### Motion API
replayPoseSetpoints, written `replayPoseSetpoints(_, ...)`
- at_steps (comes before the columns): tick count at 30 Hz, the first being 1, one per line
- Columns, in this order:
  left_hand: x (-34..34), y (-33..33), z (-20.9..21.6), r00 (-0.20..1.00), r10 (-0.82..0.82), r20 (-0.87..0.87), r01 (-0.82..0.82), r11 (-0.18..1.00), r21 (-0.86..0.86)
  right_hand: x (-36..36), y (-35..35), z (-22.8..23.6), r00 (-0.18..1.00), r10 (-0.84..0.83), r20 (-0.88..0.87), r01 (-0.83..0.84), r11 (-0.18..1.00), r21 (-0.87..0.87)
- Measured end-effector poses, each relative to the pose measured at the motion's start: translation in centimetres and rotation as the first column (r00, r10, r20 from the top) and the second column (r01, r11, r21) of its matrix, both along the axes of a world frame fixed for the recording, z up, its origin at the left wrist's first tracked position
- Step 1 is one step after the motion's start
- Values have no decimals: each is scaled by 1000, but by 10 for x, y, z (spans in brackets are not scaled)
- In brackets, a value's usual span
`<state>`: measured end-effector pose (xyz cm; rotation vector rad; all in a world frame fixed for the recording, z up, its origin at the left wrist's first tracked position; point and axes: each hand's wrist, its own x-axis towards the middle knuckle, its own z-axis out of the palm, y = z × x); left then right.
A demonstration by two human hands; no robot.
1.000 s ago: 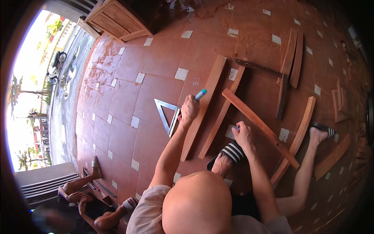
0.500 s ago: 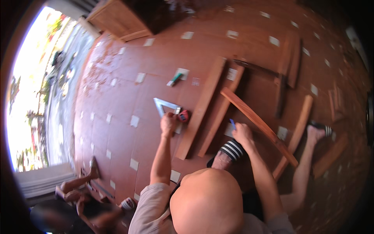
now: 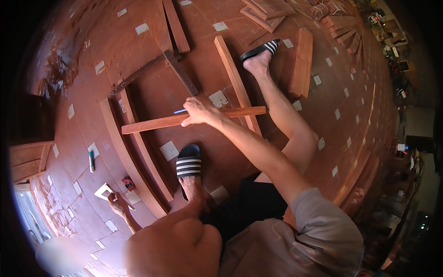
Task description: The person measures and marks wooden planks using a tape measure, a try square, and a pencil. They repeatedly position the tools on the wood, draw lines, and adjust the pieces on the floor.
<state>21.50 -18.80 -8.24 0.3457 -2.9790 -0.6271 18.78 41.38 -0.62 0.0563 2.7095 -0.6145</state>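
My right hand [image 3: 199, 112] grips a reddish wooden strip [image 3: 157, 123] near its middle, fingers over the far side and thumb on the near side. A slim blue pen-like stick [image 3: 179, 111] juts from the same hand. The strip lies across two long wooden beams, a left one [image 3: 131, 161] and a right one [image 3: 230, 74], and a thinner piece [image 3: 147, 154] between them. Low at the left, my left hand [image 3: 118, 203] holds a triangular metal square [image 3: 104, 190] at the floor. A red and black tape measure [image 3: 128, 184] sits just beside it.
My sandalled feet, one [image 3: 188, 161] below the strip and one [image 3: 260, 53] beyond the right beam, stand among the wood. A green and white tool [image 3: 91, 161] lies at the left. Dark wood pieces [image 3: 180, 71] lie ahead; stacked boards [image 3: 339, 27] are at the far right.
The view has swung to the right. My right hand has moved from above my foot onto the wooden strip, keeping the blue stick. My left hand is still at the square.
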Motion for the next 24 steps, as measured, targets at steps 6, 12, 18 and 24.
replayPoseSetpoints(6,-35,-14,25,983,130,-133,-28,812,583,-4,15,5,981,10,193,13,993,-117)
replayPoseSetpoints(12,-59,10,70,978,178,-105,-17,577,816,16,-12,-35,994,-42,-104,43,999,1)
replayPoseSetpoints(18,-30,81,118,943,306,-132,19,347,938,7,6,-11,920,-67,-386,91,995,46)
replayPoseSetpoints(24,-32,150,155,939,337,-71,-2,211,978,15,6,5,961,-2,-277,17,998,53)
